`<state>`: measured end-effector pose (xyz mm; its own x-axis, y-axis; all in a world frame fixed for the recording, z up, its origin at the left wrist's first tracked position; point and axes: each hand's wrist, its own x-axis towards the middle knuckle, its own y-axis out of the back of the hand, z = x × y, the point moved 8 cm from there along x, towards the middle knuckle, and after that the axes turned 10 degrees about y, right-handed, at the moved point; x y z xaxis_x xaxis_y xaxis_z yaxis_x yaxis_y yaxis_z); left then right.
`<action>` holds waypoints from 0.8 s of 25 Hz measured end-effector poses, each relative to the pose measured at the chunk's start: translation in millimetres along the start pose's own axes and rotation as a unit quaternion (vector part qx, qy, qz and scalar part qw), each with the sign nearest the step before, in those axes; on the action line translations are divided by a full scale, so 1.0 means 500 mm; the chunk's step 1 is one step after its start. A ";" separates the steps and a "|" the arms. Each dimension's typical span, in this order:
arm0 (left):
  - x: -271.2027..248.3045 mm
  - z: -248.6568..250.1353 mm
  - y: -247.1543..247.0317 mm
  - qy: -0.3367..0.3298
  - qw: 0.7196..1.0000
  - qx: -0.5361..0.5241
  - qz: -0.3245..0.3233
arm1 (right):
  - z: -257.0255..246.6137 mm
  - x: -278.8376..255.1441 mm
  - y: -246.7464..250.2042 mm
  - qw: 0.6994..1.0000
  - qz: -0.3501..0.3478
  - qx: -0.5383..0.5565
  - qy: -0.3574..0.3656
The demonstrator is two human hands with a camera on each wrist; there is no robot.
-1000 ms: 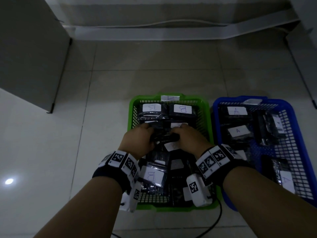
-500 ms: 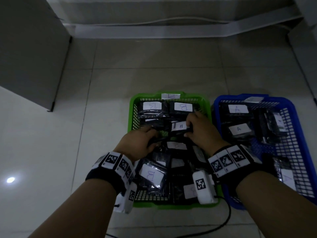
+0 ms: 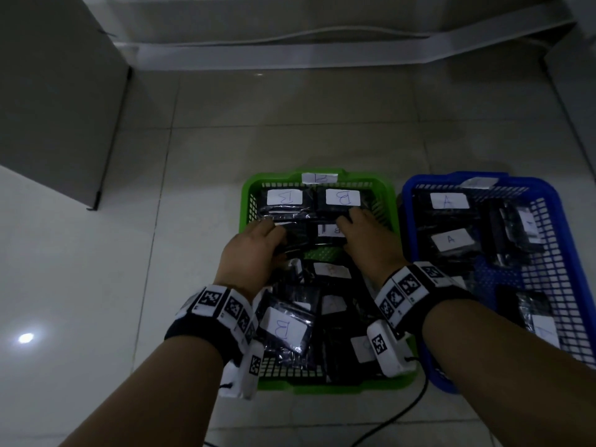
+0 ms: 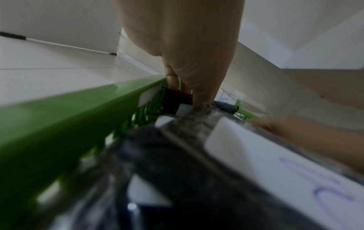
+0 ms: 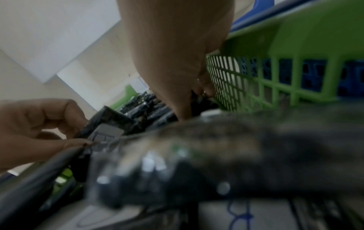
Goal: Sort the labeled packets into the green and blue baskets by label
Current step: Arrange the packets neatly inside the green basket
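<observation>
The green basket (image 3: 248, 201) holds several black packets with white B labels, such as the far-row packet (image 3: 342, 198). To its right, the blue basket (image 3: 407, 221) holds several packets labelled A (image 3: 450, 239). Both hands reach into the green basket just short of its far row. My left hand (image 3: 274, 233) pinches a black packet (image 4: 177, 99) between thumb and fingers; the right wrist view shows the white label of that packet (image 5: 106, 132). My right hand (image 3: 346, 224) grips the B-labelled packet (image 3: 327, 230) lying between the hands, thumb pressed on top (image 5: 183, 115).
A grey cabinet (image 3: 58, 91) stands on the tiled floor at the left. A white cable duct (image 3: 322, 56) runs along the back wall. A black cable (image 3: 403, 417) trails on the floor in front of the baskets.
Both hands left the basket's middle, where they met on one packet, and moved toward its far end. The right hand carried a B-labelled packet there; the left followed with a dark packet.
</observation>
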<state>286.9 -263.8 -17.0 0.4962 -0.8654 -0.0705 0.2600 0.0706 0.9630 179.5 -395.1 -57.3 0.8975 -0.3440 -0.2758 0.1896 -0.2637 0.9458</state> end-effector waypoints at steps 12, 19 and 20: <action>0.005 -0.008 -0.042 -0.019 0.996 0.018 -0.090 | -0.060 -0.046 -0.039 0.943 -0.169 0.279 0.066; 0.016 0.003 -0.054 0.017 0.990 0.112 -0.084 | -0.051 -0.046 -0.008 0.959 -0.103 0.258 0.051; 0.015 0.002 -0.053 0.011 0.991 0.109 -0.082 | -0.041 -0.041 0.005 0.959 -0.063 0.274 0.029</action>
<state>283.2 -272.6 -42.7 0.4810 -0.8450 -0.2338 0.1546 -0.1807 0.9713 169.4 -370.2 -45.8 0.9053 -0.2318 -0.3559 0.0739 -0.7392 0.6694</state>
